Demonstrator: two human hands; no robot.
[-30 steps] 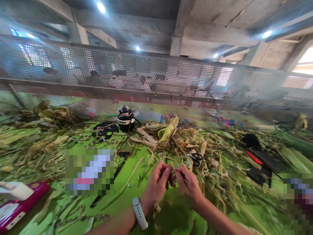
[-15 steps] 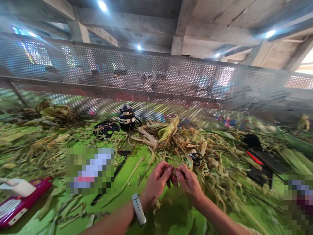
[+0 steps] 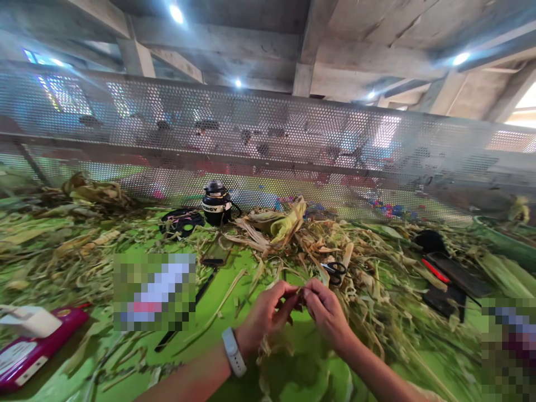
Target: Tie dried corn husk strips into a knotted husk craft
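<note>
Head view is showing, at the lower left of the frame, one maroon power strip [image 3: 52, 349] with one white charger [image 3: 31, 322] sitting on it. Left of centre, one pixelated patch [image 3: 154, 292] is hiding whatever lies there, and beside it one long black tool [image 3: 184, 314] is lying aslant on the green tabletop [image 3: 201, 329]. Above these, one round black object [image 3: 182, 222] is resting just beside one black jug [image 3: 216, 204]. At the lower centre, two hands are working close together. One pale wristband [image 3: 233, 352] is circling the wrist of the left hand [image 3: 266, 315], whose thumb and forefinger are pinching one thin husk strip [image 3: 298, 291]; below that hand one twisted husk strand [image 3: 263, 360] is hanging, and whether the two join I cannot tell. The right hand [image 3: 325, 312] is meeting the left at the strip, its thumb and forefinger pressed together on it, the other fingers curling. Just above, one pair of scissors [image 3: 335, 270] is lying among loose husks [image 3: 368, 273] too many to count. At the right, one red strip [image 3: 436, 271] is showing near dark flat objects [image 3: 456, 273], and one green basket [image 3: 505, 240] is standing at the edge.
</note>
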